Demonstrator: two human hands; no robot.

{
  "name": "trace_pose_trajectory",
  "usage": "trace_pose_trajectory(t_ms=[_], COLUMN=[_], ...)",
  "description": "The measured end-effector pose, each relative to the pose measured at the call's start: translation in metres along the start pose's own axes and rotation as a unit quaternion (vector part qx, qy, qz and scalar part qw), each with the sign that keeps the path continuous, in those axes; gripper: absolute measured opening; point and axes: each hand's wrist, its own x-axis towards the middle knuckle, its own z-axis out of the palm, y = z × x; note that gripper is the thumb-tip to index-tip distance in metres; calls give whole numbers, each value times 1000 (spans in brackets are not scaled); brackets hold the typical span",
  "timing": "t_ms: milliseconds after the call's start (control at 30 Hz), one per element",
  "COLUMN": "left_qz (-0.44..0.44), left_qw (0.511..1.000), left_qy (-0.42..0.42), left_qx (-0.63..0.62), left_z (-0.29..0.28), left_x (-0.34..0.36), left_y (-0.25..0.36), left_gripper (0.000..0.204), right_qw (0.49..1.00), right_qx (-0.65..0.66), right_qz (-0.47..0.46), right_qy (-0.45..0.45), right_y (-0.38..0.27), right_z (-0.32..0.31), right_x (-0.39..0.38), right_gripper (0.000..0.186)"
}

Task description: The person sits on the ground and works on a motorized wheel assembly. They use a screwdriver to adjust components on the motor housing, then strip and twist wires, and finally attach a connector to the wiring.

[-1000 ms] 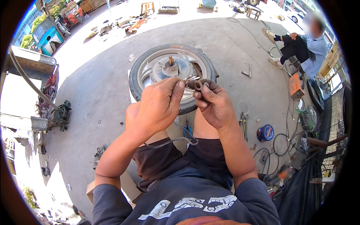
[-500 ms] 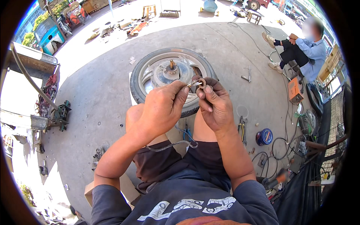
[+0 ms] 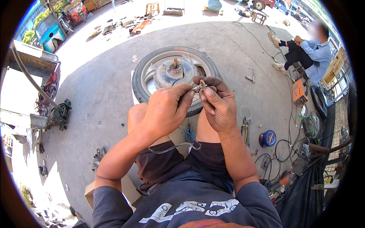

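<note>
Over the near rim of the wheel [image 3: 141, 68], my two hands meet. My right hand [image 3: 219, 104] is closed in a pinch on a small rusty metal ring [image 3: 202, 83], its thumb and fingers dark with grime. My left hand [image 3: 167, 106] is closed too, its thumb and forefinger pinching thin light-coloured wire ends against the ring's opening. A grey cable [image 3: 173, 148] loops beneath my hands across my lap. The wheel lies flat with its hub motor up, a rusty axle [image 3: 175, 64] standing from the centre. Whether the wires pass through the ring is hard to see.
Pliers [image 3: 245, 131] and a blue round tub [image 3: 267, 138] are on the concrete to my right. Farther off lie a T-shaped wrench [image 3: 250, 76] and an orange box-shaped machine [image 3: 299, 92]. A seated person [image 3: 311, 53] is at far right. Black cables snake along the right.
The ring in my right hand has turned and tilted, and my left fingertips have come closer to it. The view has shifted slightly; the wheel appears a little higher.
</note>
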Motion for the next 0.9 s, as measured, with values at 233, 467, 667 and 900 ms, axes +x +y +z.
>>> trace_pose_trajectory(t_ms=[233, 467, 667, 900], left_qz=[-23, -49, -109, -65], left_qw=[999, 997, 982, 981], left_qy=[-18, -37, -102, -54], left_qx=[-25, -54, -116, -174], left_z=[-3, -4, -8, 2], left_x=[1, 0, 3, 4], left_y=[-2, -2, -4, -15], left_gripper=[21, 24, 39, 39], right_qw=[997, 985, 979, 981], right_qx=[-71, -152, -177, -176], right_qz=[-3, -32, -49, -36], right_qy=[-36, -71, -86, -73], right_y=[-4, -9, -12, -13], right_z=[-2, -7, -7, -5], right_x=[1, 5, 6, 4], right_gripper=[24, 25, 25, 25])
